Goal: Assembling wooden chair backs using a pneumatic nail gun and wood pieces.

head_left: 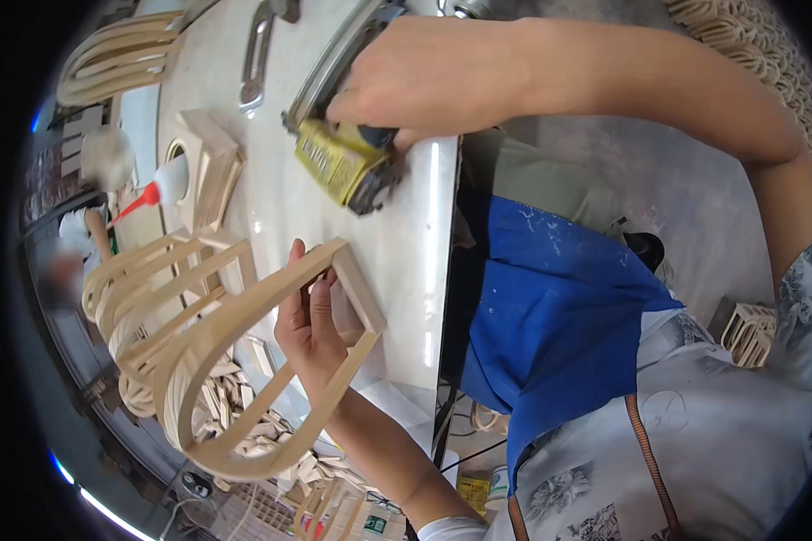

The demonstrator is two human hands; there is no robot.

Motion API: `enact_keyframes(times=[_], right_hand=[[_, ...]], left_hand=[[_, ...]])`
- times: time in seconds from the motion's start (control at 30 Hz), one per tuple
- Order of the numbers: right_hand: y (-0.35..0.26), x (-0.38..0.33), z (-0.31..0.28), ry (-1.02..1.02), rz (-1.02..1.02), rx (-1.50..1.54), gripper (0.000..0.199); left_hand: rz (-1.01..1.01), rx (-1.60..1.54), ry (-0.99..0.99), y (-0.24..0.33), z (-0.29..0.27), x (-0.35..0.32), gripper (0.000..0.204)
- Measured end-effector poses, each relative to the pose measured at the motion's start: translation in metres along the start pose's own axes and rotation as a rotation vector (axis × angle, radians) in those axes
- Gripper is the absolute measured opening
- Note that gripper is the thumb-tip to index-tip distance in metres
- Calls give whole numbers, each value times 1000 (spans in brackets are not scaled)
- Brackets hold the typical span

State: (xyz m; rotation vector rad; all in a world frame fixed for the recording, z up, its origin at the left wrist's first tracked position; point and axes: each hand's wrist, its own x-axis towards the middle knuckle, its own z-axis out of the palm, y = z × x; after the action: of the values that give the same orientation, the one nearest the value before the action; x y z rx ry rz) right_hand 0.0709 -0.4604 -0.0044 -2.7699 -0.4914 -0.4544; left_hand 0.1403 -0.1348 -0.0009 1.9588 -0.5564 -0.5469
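My right hand [429,77] is wrapped around the grip of a yellow and black nail gun [338,167] with a long silver rail. The fingers are partly hidden, and the tool is a little blurred above the pale worktable [401,234]. In my left hand [311,338] is a light wooden frame [356,293], pinched near its straight crossbar. Its long bars run from the crossbar to a rounded, bent end. A small dark thing shows near the left fingertips; I cannot make out what it is. The nail gun and the frame are apart.
Similar bent frames [122,302] stand on the far side, beside a pile of small wood pieces [253,424]. A white bottle with a red nozzle [144,200] is near stacked wood blocks [216,171]. A metal tool [256,59] lies farther up. Another person [86,233] is beyond.
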Motion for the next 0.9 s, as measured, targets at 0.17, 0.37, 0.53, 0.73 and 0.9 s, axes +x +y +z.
enact_keyframes(times=[0.17,0.37,0.53,0.73,0.9], right_hand=[[-43,3,-21,-27,-3,-54,30],[-104,31,10,143,164,397,28],[-111,46,46,80,169,644,30],[-149,16,50,270,306,626,20],[-177,14,57,208,350,796,28]], left_hand=[[-50,-288,37,7,-32,-55,46],[-30,-246,-75,-7,-101,-128,34],[-134,375,460,-73,-133,-106,30],[-34,971,578,-121,-175,-71,33],[-39,1015,405,-112,-187,-59,29]])
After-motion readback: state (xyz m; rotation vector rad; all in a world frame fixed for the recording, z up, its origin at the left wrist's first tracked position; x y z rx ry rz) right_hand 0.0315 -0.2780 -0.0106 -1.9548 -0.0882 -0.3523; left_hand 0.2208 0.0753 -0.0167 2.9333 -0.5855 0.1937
